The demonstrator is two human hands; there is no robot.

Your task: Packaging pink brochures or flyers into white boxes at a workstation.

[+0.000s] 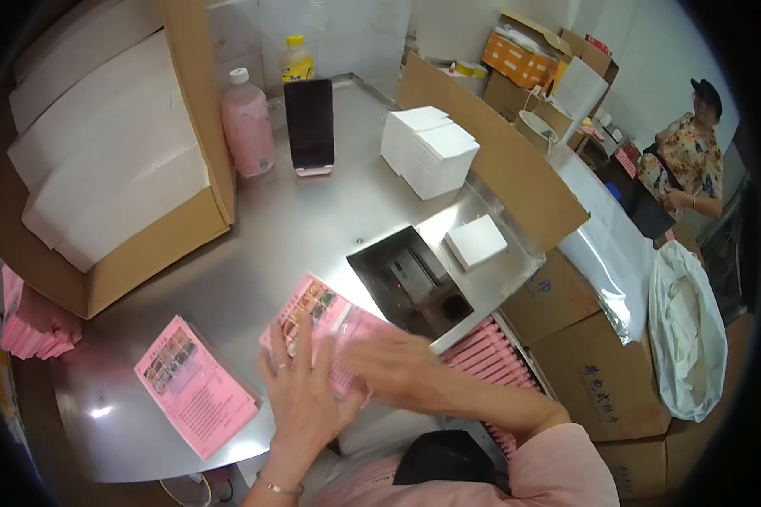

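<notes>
My left hand (pixel 303 393) lies on a pink printed packet (pixel 314 297), its fingers stretched out and spread. The packet carries small food pictures and sits on the steel table in front of me. My right hand (pixel 389 365) is over the right part of the same packet, smeared by motion, with its fingers partly hidden. To the left of my left hand lies a stack of similar pink packets (pixel 199 389). Just beyond my hands is a rectangular opening (pixel 410 283) in the tabletop, with a device inside it.
White paper stacks (pixel 431 152) and a smaller one (pixel 478 242) stand beyond the opening. Paper piles fill a cardboard box (pixel 156 249) at left. A phone (pixel 310 127) and a pink bottle (pixel 248 127) stand at the back. Pink packs (pixel 490 355) line a tray; another person (pixel 689 152) is far right.
</notes>
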